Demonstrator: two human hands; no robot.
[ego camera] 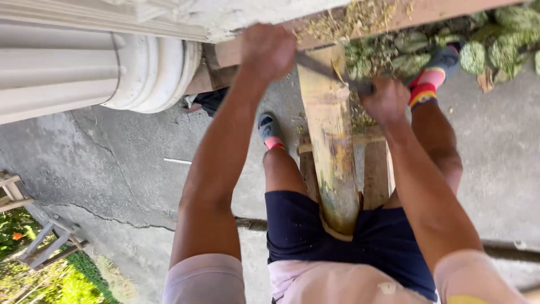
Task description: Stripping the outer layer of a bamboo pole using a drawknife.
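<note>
Head view, steeply downward, close.

The peeled bamboo pole point(331, 141) looks smooth, pale wood streaked green, the drawknife blade point(326, 70) dull dark metal, the pavement point(129, 169) rough cracked concrete.

A pale fluted column point(62, 73) with a rounded, ringed base point(160, 67) fills the upper left, under a white moulded ledge point(112, 14). Below it spreads a grey concrete floor point(112, 163), cracked in long lines, with a thin white stick point(178, 161) lying on it. At the lower left stand weathered wooden frames point(48, 242) beside green plants point(53, 284) and one orange flower point(17, 236). A long wooden plank point(450, 8) crosses the top, strewn with dry shavings point(354, 19). Behind it, at the upper right, lies a heap of round green ridged fruits point(506, 48).
</note>
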